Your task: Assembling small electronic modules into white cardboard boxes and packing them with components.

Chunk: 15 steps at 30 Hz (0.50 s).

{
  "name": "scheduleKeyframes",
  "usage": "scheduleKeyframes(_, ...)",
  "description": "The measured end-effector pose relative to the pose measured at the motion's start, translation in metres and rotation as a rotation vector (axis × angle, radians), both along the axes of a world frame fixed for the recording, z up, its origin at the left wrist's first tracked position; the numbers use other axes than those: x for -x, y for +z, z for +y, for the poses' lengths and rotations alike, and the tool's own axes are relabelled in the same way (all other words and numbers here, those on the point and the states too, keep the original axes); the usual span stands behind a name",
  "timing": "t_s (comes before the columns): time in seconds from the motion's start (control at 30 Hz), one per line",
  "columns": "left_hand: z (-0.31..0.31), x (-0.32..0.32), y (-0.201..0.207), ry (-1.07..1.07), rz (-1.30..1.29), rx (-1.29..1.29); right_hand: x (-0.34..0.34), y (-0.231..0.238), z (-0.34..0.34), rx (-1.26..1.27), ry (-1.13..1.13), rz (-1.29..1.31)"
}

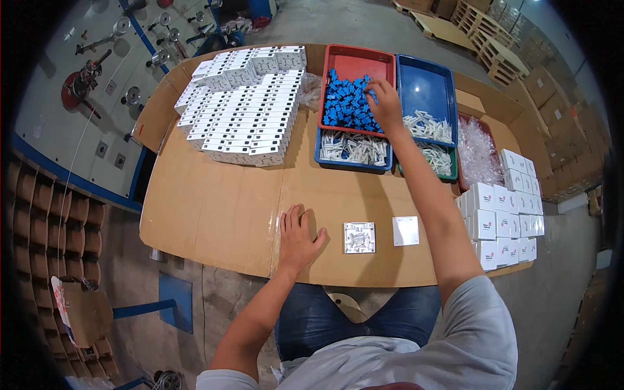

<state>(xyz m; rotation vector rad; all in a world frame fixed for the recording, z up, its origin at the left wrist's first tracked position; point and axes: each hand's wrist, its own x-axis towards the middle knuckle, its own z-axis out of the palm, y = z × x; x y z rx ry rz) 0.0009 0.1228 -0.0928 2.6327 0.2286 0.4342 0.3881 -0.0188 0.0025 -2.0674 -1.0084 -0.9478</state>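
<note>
My left hand (299, 237) lies flat on the cardboard-covered table, its fingers stretched out and holding nothing. To its right is a square white plastic housing (359, 238) with its inner side up. Beside that lies a flat, square white cover plate (406, 231). My right hand (387, 107) is over the right side of a red tray (359, 57), its fingers bent in toward the thumb above a heap of small blue plastic parts (348, 101). Whatever is between those fingertips is too small to make out.
Stacked white boxes (240, 114) fill the table's back left. Blue trays (426, 84) and a green tray (448, 174) hold white parts. A bin of clear plastic bags (480, 153) stands farther right, near small white cartons (497, 224). Cardboard walls (504, 94) edge the far side.
</note>
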Motion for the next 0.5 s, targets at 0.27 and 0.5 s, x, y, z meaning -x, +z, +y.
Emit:
scheduleKeyframes(0.27,-0.003,0.001,0.005,-0.024,-0.057,-0.036,0.155,0.034,-0.050,-0.171,0.106,-0.261)
scheduleKeyframes(0.5,-0.004,0.006,-0.009,0.003,-0.047,-0.083,0.227,0.025,-0.067,-0.288,0.169,0.162)
